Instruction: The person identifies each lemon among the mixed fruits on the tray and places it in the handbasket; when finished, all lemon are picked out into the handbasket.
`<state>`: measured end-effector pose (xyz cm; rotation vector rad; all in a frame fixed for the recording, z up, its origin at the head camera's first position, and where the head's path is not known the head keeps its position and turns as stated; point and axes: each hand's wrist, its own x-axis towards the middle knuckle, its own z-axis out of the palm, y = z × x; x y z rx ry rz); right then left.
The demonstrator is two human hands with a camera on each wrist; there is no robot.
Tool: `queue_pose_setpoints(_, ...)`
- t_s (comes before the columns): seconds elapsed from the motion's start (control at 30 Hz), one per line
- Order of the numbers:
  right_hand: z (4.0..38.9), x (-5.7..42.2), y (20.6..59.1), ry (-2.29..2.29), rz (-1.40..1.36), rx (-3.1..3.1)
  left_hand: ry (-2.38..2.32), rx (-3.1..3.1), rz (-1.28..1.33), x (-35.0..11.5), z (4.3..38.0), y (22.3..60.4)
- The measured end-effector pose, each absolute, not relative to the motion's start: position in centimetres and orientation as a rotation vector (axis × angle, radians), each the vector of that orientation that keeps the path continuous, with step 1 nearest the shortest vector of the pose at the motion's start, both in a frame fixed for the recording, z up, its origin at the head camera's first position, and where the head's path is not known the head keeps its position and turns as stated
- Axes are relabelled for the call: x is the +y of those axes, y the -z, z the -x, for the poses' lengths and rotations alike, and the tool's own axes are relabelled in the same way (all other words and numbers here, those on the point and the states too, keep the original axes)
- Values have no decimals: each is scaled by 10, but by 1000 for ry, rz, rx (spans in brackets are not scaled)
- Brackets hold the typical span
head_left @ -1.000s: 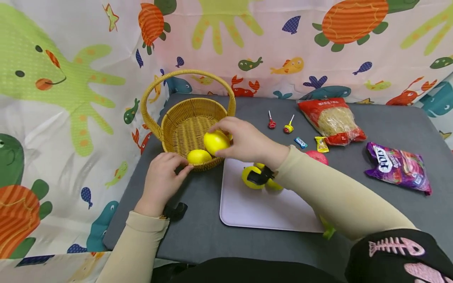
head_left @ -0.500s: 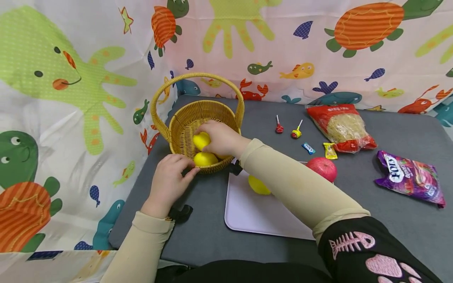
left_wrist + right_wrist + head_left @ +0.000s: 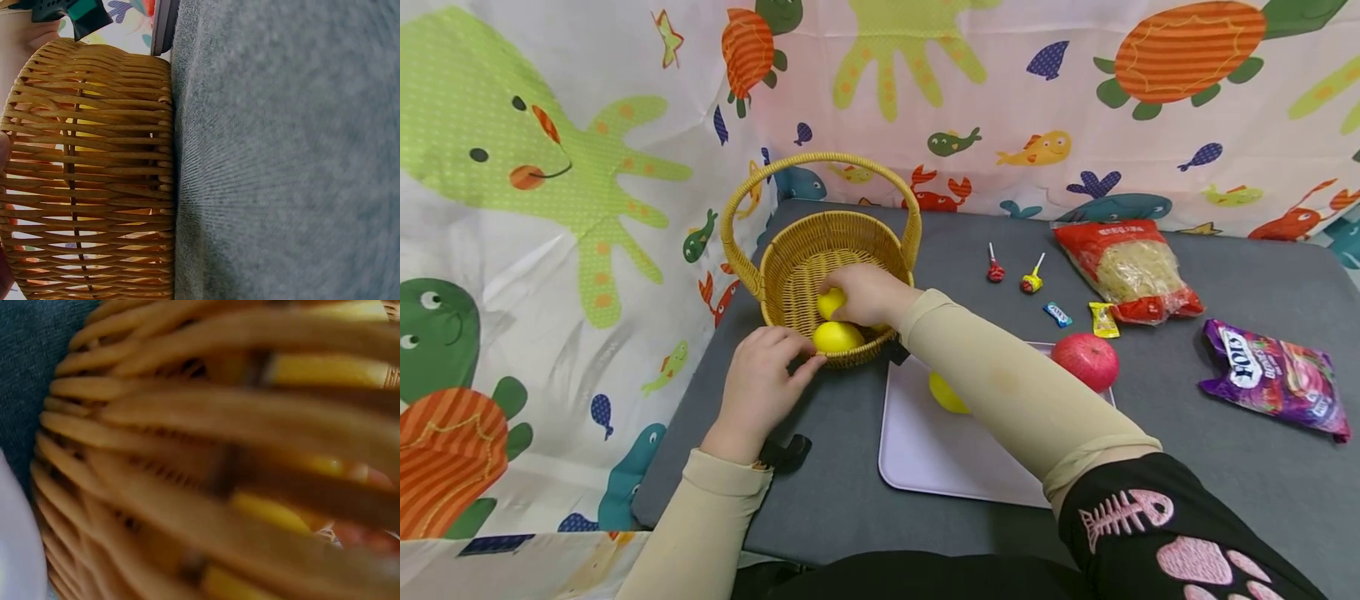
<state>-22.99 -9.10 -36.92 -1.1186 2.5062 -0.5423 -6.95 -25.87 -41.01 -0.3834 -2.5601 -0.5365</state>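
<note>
A yellow wicker basket with a tall hooped handle stands at the left of the table. My left hand holds its near rim, thumb and fingertips at the edge. My right hand reaches down inside and grips a yellow lemon. Another lemon lies against the near wall, and a little yellow shows under my right palm. In the left wrist view the woven wall fills the left side. Blurred weave covers most of the right wrist view, with yellow behind the gaps.
A pale lilac tray lies under my right forearm, with a yellow fruit partly hidden on it. A pinkish-red fruit sits by its corner. Beyond are lollipops, small sweets, a red bag and a purple packet.
My right hand has carried the lemon from above the near rim down into the basket. My left hand has stayed at the rim. The head view has shifted slightly.
</note>
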Motion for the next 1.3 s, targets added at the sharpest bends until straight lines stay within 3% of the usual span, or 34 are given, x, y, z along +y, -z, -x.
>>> queue_pose_setpoints(0.33,219,-59,343,772,1073,2462,539,-2563,388,-255,70,411)
queue_pose_setpoints(0.67,168,16,308,938,1145,2427,543,-2572,365,-255,66,411)
queue_pose_setpoints(0.97,133,79,342,697,1005,2588,542,-2559,367,-256,69,413)
queue_pose_setpoints(1.3,118,81,383,540,1122,2673,551,-2575,357,-256,70,413)
